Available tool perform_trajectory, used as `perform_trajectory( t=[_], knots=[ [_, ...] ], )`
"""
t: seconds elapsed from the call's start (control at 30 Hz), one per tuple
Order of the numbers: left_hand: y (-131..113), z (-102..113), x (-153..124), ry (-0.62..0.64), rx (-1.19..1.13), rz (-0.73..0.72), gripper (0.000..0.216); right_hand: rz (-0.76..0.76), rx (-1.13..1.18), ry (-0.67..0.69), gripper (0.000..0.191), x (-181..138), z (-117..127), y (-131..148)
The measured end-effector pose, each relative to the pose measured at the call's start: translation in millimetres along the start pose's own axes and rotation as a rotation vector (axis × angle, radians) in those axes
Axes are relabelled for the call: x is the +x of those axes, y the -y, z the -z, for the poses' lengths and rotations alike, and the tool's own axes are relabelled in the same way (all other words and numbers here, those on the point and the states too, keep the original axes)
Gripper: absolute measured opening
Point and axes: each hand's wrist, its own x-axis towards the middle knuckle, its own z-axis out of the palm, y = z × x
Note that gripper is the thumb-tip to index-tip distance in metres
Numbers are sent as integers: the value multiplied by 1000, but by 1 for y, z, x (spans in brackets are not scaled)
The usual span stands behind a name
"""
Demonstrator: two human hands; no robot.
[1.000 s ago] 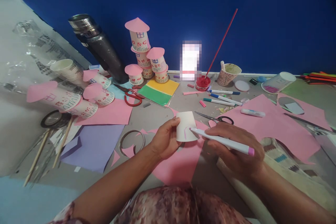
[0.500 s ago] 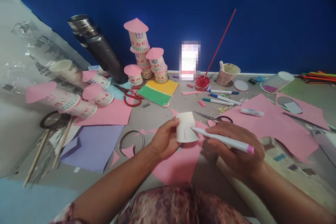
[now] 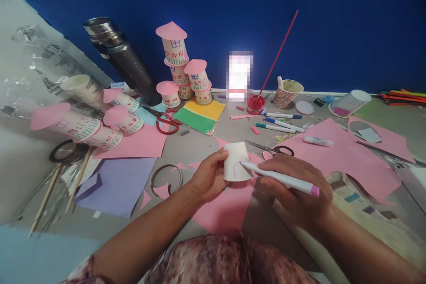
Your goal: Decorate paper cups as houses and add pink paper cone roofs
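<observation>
In my left hand [image 3: 211, 175] is a white paper cup [image 3: 233, 153], turned with its wide rim downward, my thumb on its side. A curved pink-purple line shows on the cup's wall. My right hand [image 3: 296, 186] grips a white felt-tip pen [image 3: 282, 179] with a pink end, its tip touching the cup at the line's top. Beneath both hands lies a sheet of pink paper [image 3: 229, 213]. Just beyond the cup rest small scissors with dark handles [image 3: 284, 150].
Paper-cup towers with pink cone roofs [image 3: 176, 55] stand at the back, near a leaning black flask [image 3: 123, 62]. Red-handled scissors [image 3: 167, 127], a tape ring [image 3: 151, 182] and purple paper [image 3: 116, 191] lie left. Several felt-tip pens [image 3: 279, 128] and a patterned cup [image 3: 286, 94] are right of centre.
The pen tip has shifted slightly left along the curved line on the cup. My left hand holds the cup in nearly the same place.
</observation>
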Motion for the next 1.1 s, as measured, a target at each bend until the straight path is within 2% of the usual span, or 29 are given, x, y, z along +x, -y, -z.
perform_trajectory(
  t=[0.23,0.8,1.1],
  knots=[
    [-2,2,1,-19,-23,-20,41,31,-130,-5,19,2,2,0],
    [0,1,1,36,-8,6,40,29,-65,3,12,2,4,2],
    [-3,0,0,9,-66,19,39,59,-82,-6,15,2,5,0]
  ],
)
